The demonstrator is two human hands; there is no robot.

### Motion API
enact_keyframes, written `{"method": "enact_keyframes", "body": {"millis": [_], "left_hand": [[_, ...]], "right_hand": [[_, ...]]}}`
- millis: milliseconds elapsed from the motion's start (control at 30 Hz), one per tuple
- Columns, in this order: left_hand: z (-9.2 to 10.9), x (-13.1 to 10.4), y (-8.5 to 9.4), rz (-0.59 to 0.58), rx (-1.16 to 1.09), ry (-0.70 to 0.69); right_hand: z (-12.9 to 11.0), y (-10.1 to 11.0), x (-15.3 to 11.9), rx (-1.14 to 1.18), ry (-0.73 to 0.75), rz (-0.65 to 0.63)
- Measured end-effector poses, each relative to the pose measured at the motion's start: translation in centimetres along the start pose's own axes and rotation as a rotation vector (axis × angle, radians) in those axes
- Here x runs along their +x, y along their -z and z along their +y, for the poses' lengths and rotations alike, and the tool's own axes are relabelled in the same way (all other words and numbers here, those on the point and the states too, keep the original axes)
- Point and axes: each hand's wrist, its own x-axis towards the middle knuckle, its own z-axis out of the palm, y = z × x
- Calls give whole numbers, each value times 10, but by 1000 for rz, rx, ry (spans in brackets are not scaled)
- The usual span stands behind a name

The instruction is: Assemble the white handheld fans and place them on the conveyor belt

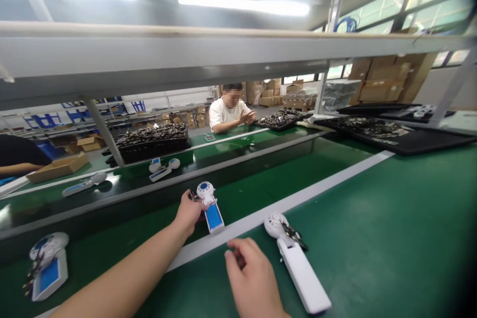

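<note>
Grey overhead shelf crosses above green belt; black tray over bench's far right corner. White device lies right of right hand, its fingers loosely curled, slightly apart. Blue-panelled device at belt's near edge, left hand pinching it; contact partly hidden, grip seems narrow

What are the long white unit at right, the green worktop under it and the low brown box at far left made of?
White unit: probably moulded plastic, satin; uniform white, smooth edges, perforated-looking round head.
Green worktop: perhaps rubber or vinyl sheet, low sheen; smooth, even colour, faint soft highlights.
Brown box: likely cardboard, matte; plain tan, thin flat walls.
</note>
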Motion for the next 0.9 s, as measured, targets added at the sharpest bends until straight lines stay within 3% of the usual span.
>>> {"method": "enact_keyframes", "body": {"millis": [100, 200, 300, 400, 500, 733, 900], "left_hand": [[-37, -64, 31, -152, -72, 19], [-63, -123, 53, -249, -154, 5], [-74, -154, 60, -254, -213, -11], [-77, -158, 63, -281, -256, 12], [-81, -151, 68, -336, -180, -31], [-89, -152, 74, -228, 159, -573], [-91, -154, 70, -180, 184, -764]], "right_hand": [[-2, 5, 4, 48, -94, -11], [-7, 3, -1, 37, -137, -185], [-13, -2, -11, 68, -142, -288], [-15, -9, -19, 132, -210, -220], [-14, -12, -23, 204, -205, -232], [-13, -12, -26, 274, -136, -267], [-21, -9, -34, 148, 68, -316]]}}
